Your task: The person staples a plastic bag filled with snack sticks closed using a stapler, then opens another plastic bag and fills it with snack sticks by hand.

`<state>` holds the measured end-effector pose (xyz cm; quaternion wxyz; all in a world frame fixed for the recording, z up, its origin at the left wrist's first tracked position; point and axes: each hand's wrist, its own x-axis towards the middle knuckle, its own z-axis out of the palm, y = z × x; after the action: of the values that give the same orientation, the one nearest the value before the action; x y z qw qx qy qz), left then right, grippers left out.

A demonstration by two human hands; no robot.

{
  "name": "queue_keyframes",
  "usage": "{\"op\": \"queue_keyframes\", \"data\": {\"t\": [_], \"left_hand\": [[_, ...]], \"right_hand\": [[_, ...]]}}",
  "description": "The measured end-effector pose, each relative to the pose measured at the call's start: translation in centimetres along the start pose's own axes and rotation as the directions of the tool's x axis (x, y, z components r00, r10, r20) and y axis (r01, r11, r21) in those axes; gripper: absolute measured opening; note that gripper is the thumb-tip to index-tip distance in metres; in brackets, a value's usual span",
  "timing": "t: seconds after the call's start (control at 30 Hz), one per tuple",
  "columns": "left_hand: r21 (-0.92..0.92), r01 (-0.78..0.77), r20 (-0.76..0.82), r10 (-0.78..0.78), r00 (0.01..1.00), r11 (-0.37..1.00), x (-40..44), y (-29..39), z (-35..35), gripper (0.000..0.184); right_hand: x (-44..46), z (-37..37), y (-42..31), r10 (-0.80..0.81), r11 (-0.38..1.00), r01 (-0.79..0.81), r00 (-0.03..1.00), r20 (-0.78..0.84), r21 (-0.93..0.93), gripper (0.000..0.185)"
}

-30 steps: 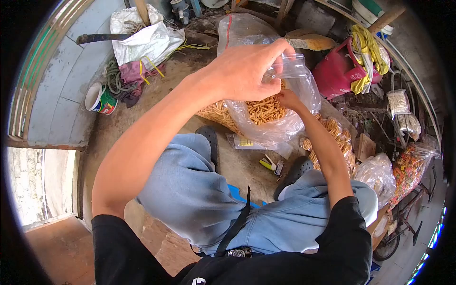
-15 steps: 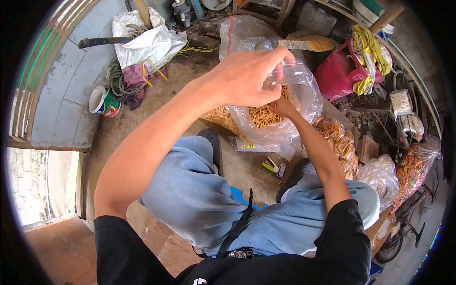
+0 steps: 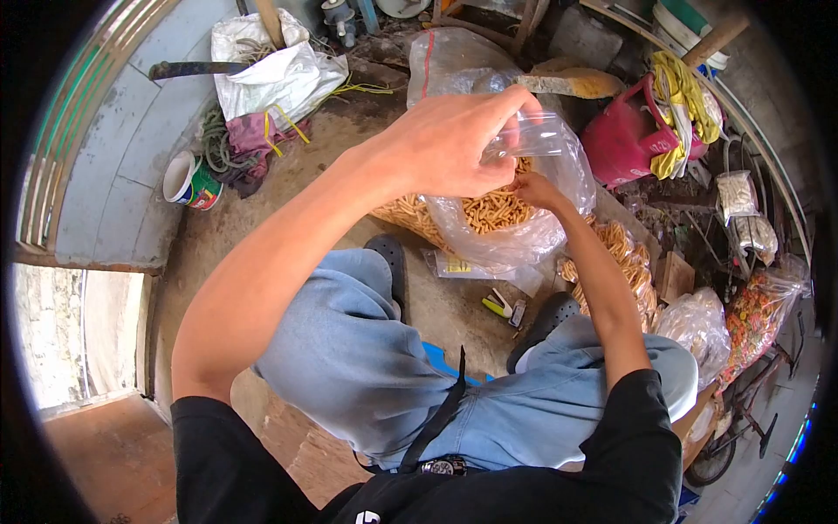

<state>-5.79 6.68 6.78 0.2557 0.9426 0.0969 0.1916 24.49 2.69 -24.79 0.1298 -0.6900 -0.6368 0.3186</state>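
My left hand pinches a small clear plastic bag between thumb and fingers, above a large open clear bag. Short, golden-brown snack sticks fill the large bag. Just under the small bag, my right hand is at the snack sticks, its fingers curled together. Those fingertips are partly hidden, so I cannot make out what they hold.
More snack sticks in clear plastic lie to the right. A green stapler rests on the floor between my feet. A magenta tub with yellow cloth and a white sack stand farther back.
My right hand has shifted slightly up and to the right at the snack sticks. My left hand keeps holding the small bag in nearly the same place.
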Motion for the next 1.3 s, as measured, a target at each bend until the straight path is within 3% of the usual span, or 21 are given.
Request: {"op": "queue_keyframes", "data": {"t": [0.03, 0.1, 0.23, 0.3, 0.43, 0.5, 0.63, 0.7, 0.93, 1.0, 1.1, 1.23, 1.3], "left_hand": [[-0.002, 0.003, 0.004, -0.003, 1.000, 1.000, -0.1, 0.0, -0.1, 0.045], [0.004, 0.004, -0.002, -0.004, 1.000, 1.000, -0.2, -0.2, -0.1, 0.046], [0.012, 0.001, -0.011, 0.000, 1.000, 1.000, -0.4, -0.3, -0.2, 0.046], [0.013, -0.002, -0.013, 0.002, 1.000, 1.000, -0.5, -0.4, -0.3, 0.046], [0.020, 0.017, -0.006, -0.017, 1.000, 1.000, -0.7, -0.4, -0.4, 0.047], [0.009, 0.012, -0.005, -0.012, 1.000, 1.000, -0.7, -0.4, -0.4, 0.047], [0.000, -0.006, -0.018, 0.006, 1.000, 1.000, -0.6, -0.6, -0.2, 0.047], [-0.005, 0.005, -0.010, -0.005, 1.000, 1.000, -0.6, -0.6, -0.2, 0.047], [-0.019, -0.008, 0.002, 0.008, 1.000, 1.000, -0.3, -0.5, -0.1, 0.046], [-0.017, -0.001, 0.009, 0.001, 1.000, 1.000, -0.2, -0.3, -0.1, 0.045], [-0.015, 0.002, 0.018, -0.002, 1.000, 1.000, 0.0, -0.3, 0.0, 0.045], [-0.018, 0.006, 0.023, -0.005, 1.000, 1.000, 0.1, -0.3, 0.1, 0.045], [-0.007, 0.012, 0.025, -0.012, 1.000, 1.000, 0.2, -0.4, 0.1, 0.045]], "right_hand": [[-0.5, -0.7, -1.1, -0.003, 1.000, 0.003, 1.000, -0.002, -0.001, 0.023], [-1.3, -1.6, -2.7, 0.133, 0.966, -0.145, 0.989, 0.068, 0.214, 0.023], [0.0, -0.3, -0.9, 0.107, 0.979, -0.094, 0.992, -0.063, 0.180, 0.023], [0.3, -0.1, -0.6, 0.224, 0.968, -0.198, 0.958, -0.177, 0.155, 0.018], [-0.8, -0.8, -2.8, 0.382, 0.905, -0.335, 0.911, -0.156, 0.261, 0.016], [-0.7, 0.3, -2.1, 0.111, 0.991, -0.130, 0.920, -0.376, -0.025, 0.015], [0.1, 1.9, -0.9, 0.108, 0.994, -0.089, 0.936, -0.334, 0.069, 0.020], [-0.1, 2.6, -1.1, 0.165, 0.983, -0.143, 0.964, -0.207, 0.118, 0.018], [-0.6, 4.0, -2.0, 0.120, 0.984, -0.089, 0.971, -0.205, 0.152, 0.016], [-0.7, 4.2, -2.6, -0.082, 0.996, 0.092, 0.944, -0.320, 0.017, 0.015], [-1.0, 4.1, -3.8, 0.027, 0.998, -0.042, 0.949, -0.314, -0.044, 0.015], [-0.8, 4.9, -3.4, 0.044, 0.997, -0.064, 0.950, -0.310, -0.053, 0.016], [-0.4, 5.5, -2.4, -0.163, 0.985, 0.130, 0.924, -0.347, -0.115, 0.018]]}}
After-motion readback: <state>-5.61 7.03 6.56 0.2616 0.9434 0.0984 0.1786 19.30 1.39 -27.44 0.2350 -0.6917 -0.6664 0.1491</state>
